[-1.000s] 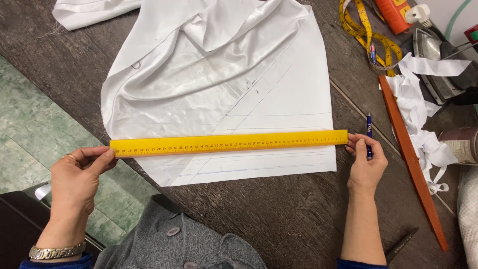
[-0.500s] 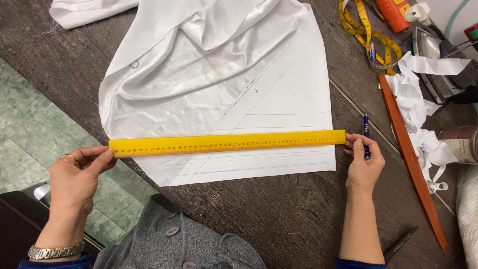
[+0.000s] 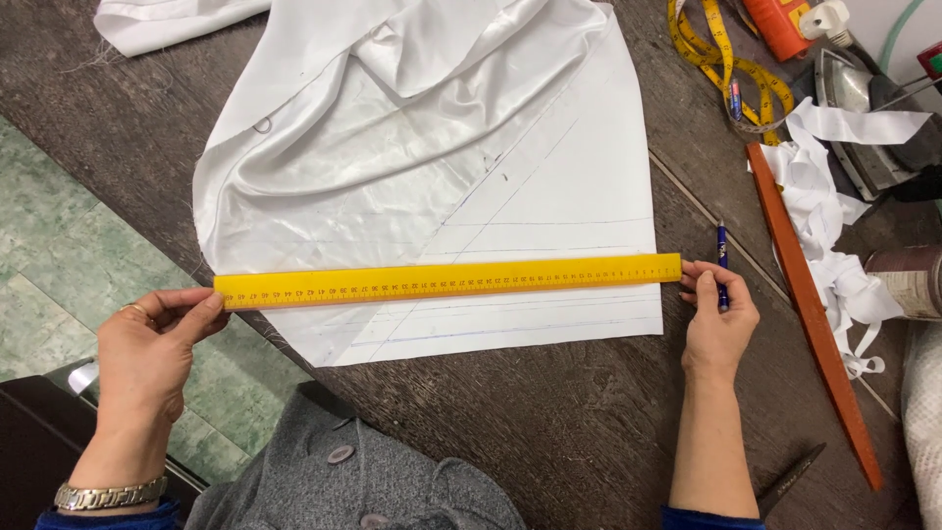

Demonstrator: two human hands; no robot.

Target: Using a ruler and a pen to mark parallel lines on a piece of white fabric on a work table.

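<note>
Shifting slightly leftward since the earlier frames, the yellow ruler (image 3: 446,281) is lying across the white fabric (image 3: 432,167), long axis spanning hand to hand. The left hand (image 3: 152,339) is pinching its left end; the right hand (image 3: 719,312), gripping a blue pen (image 3: 722,265), is pressing the right end.

The iron (image 3: 873,118) and scissors (image 3: 790,478) are cut off or partly hidden.
</note>
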